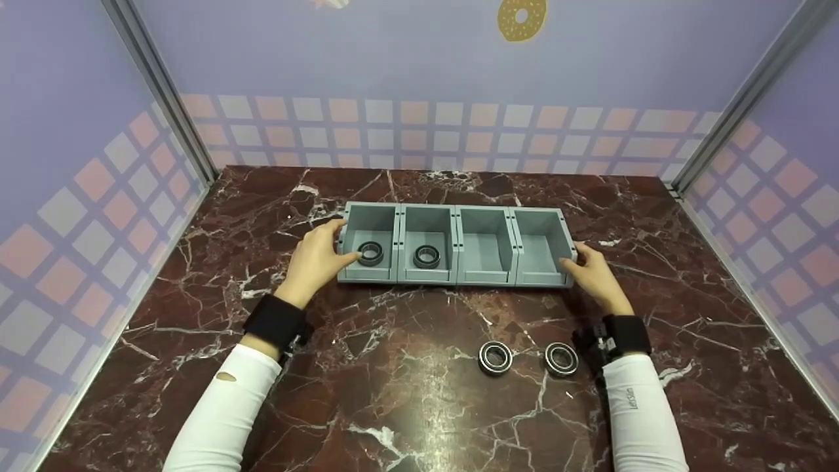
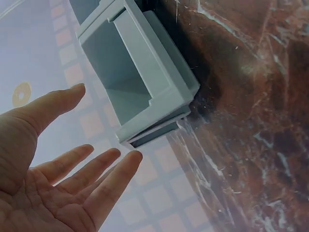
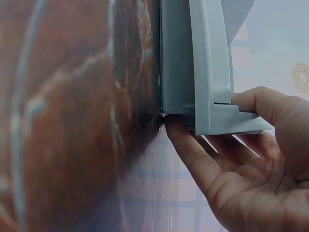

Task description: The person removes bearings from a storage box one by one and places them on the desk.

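Observation:
A row of joined grey storage bins point(image 1: 485, 278) stands on the marbled table. Two ring bearings sit inside: one bearing point(image 1: 371, 262) in the leftmost bin, another bearing point(image 1: 427, 265) in the bin beside it. My left hand point(image 1: 316, 259) is at the row's left end, thumb and fingers spread; in the left wrist view a gap shows between the hand point(image 2: 63, 179) and the bin point(image 2: 159, 92). At the right end my right hand point(image 1: 593, 275) grips the end bin's side wall, thumb over the inside and fingers outside, as the right wrist view shows of the hand point(image 3: 246, 179).
Two more bearings lie on the table in front of the bins, a bearing point(image 1: 495, 358) and, to its right near the right wrist, a bearing point(image 1: 562, 359). Patterned panels point(image 1: 432, 65) wall in the table point(image 1: 393, 419) at the back and both sides.

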Demonstrator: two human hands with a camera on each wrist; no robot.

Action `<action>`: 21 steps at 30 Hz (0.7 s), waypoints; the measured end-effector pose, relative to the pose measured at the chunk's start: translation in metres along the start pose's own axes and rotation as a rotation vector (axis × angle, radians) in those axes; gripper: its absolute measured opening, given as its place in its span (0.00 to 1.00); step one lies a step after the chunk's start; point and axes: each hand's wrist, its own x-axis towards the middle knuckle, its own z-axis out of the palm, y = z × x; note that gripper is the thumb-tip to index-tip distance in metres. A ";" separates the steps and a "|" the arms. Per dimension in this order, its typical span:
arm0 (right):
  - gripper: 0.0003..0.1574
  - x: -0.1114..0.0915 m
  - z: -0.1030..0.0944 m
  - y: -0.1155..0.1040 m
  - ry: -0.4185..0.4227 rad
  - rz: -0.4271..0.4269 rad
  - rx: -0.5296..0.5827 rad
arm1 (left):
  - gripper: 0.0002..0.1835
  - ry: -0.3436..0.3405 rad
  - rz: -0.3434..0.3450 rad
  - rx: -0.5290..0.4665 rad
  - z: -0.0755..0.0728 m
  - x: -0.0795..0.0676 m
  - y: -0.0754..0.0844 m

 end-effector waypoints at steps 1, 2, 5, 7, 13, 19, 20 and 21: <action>0.27 0.000 0.000 0.000 0.001 -0.002 0.000 | 0.39 0.001 0.005 0.004 0.000 0.001 0.002; 0.27 0.001 0.000 0.000 0.002 -0.005 -0.001 | 0.39 0.001 0.011 0.012 -0.001 0.001 0.004; 0.27 0.002 -0.001 0.001 0.002 -0.003 -0.004 | 0.38 -0.004 0.025 0.035 -0.001 0.003 0.011; 0.27 0.002 -0.001 0.001 0.001 0.003 -0.004 | 0.38 -0.012 0.033 0.050 -0.002 0.004 0.016; 0.26 0.002 -0.001 0.000 -0.001 0.002 -0.003 | 0.37 -0.041 0.064 0.073 -0.001 0.008 0.033; 0.27 -0.001 0.000 -0.001 0.001 -0.004 -0.010 | 0.36 -0.063 0.105 0.080 0.002 0.012 0.051; 0.27 -0.001 0.001 -0.002 0.000 -0.005 -0.008 | 0.36 -0.066 0.115 0.085 0.003 0.013 0.054; 0.27 -0.001 0.001 -0.002 -0.003 -0.008 -0.007 | 0.35 -0.069 0.125 0.090 0.004 0.014 0.057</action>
